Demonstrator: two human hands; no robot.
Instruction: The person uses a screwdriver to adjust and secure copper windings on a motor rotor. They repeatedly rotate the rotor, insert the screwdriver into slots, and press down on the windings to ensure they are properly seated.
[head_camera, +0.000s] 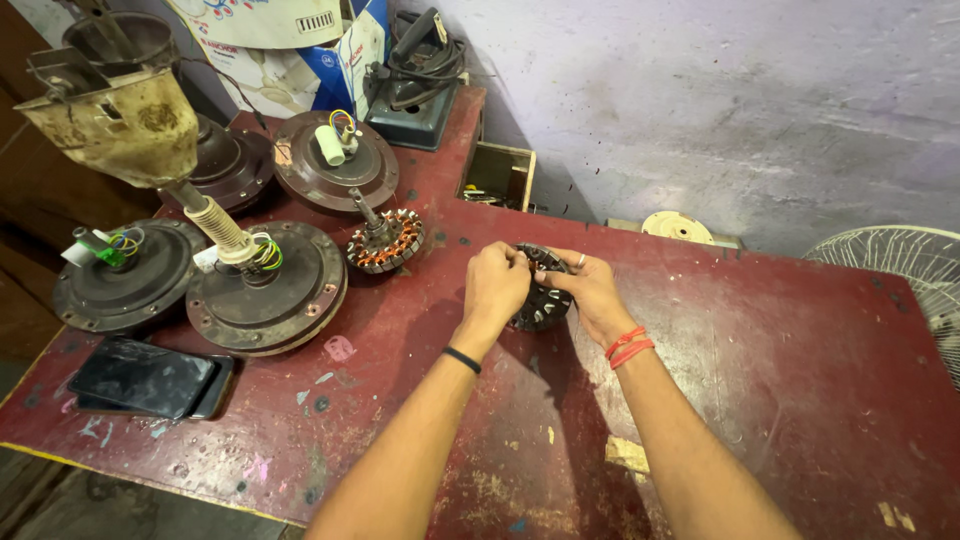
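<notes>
Both my hands hold a dark round fan stator core (540, 305) that rests on the worn red table (760, 350) near its middle. My left hand (497, 283) grips its left upper edge, a black band on that wrist. My right hand (590, 288) grips its right upper edge, with a ring on one finger and red threads on the wrist. The core's slots look bare, without wire. A second stator wound with copper wire (386, 240) lies to the left, apart from my hands.
Several round dark fan motor housings (268, 288) with coloured wires stand at the left. Two stacked phones (150, 380) lie near the front left edge. A cardboard box (300, 50) and an electric iron (420, 75) sit at the back. A fan guard (910, 262) is at the right.
</notes>
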